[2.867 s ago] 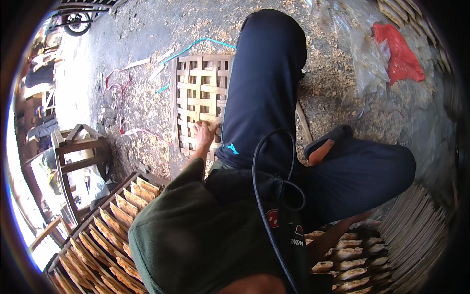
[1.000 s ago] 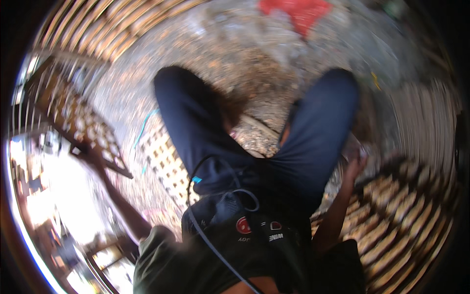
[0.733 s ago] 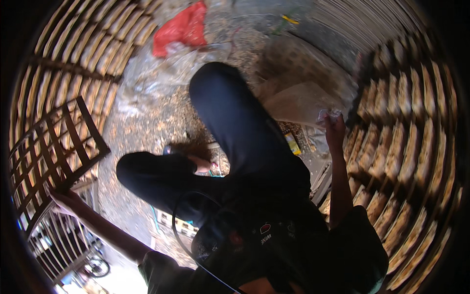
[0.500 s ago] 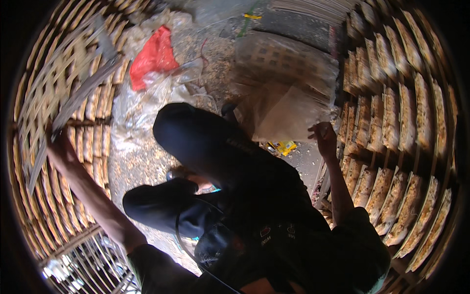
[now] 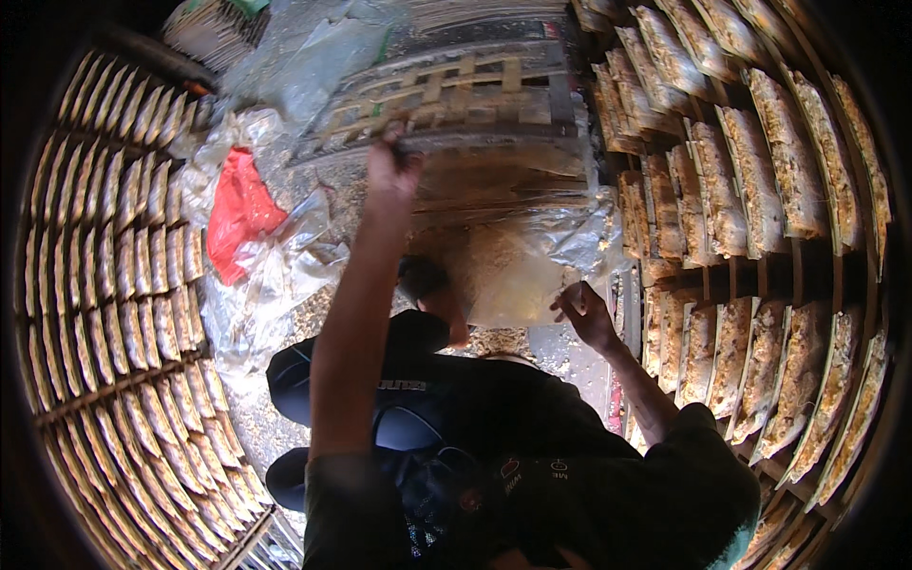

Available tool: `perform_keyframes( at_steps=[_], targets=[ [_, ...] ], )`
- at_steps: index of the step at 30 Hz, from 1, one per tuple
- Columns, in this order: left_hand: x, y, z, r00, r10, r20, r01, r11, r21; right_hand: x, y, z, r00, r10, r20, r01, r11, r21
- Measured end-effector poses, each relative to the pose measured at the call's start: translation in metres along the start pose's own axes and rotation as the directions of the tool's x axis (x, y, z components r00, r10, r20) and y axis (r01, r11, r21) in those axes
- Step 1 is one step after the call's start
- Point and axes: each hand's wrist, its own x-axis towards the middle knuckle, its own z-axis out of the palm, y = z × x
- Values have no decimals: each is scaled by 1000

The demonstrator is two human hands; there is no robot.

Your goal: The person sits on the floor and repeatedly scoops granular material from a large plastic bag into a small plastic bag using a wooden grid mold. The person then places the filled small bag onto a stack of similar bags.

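Observation:
Ahead of me a slatted lattice tray lies tilted over a low stack, blurred by motion. My left hand is closed at its near edge, arm stretched forward; the fingertips are smeared. Beneath and nearer lies a brownish stack covered partly by clear plastic sheet. Beside the sheet's right corner hovers my right hand, its fingers loosely bent and apart, with nothing plainly held.
Tall racks of tilted trays with crumbly tan material stand at the right and left. A red plastic bag and crumpled clear plastic lie on the littered floor. Farther off are a bluish sheet and another lattice stack.
My left hand has swung the lattice tray from the left rack across to the stack ahead. My view has shifted, and my right hand stays near the plastic sheet.

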Motion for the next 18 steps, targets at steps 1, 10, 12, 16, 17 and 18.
perform_keyframes(
  at_steps=[1,10,12,16,17,18],
  targets=[
    [-3,-32,6,999,-35,25,37,997,-70,-4,7,-5,999,-19,-26,19,1000,-6],
    [11,-135,-16,966,-107,236,171,947,-271,-14,37,-3,995,-35,-97,36,999,13],
    [17,-143,-21,965,-120,231,190,931,-313,-16,41,-2,994,5,-107,3,997,76],
    [16,-158,-26,954,19,300,-168,862,479,-19,45,-8,990,89,-113,-76,991,114],
    [13,-164,-26,916,54,398,-361,549,754,-22,46,-12,987,113,-114,-100,989,113],
    [24,-165,-36,918,74,390,-335,672,660,-16,42,-9,991,98,-93,-90,992,90]
  ],
)
